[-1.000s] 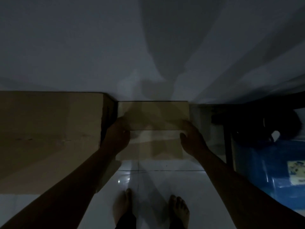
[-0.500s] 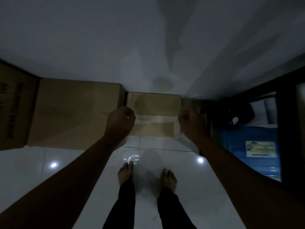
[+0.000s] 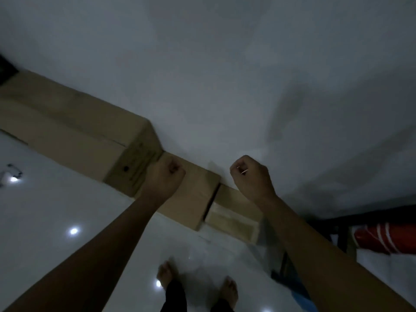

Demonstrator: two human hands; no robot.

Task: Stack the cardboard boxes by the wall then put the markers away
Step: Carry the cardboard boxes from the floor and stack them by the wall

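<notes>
Boxes (image 3: 189, 197) sit flush along the far wall (image 3: 225, 86), out of the walkway, while the left hand (image 3: 165, 176) and right hand (image 3: 251, 179) hover above them, curled into empty fists; no markers visible.

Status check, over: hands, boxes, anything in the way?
Left hand and right hand both fisted, holding nothing. Cardboard boxes lined along the wall, on the floor. No markers in view. Dark frame close on the right.
</notes>
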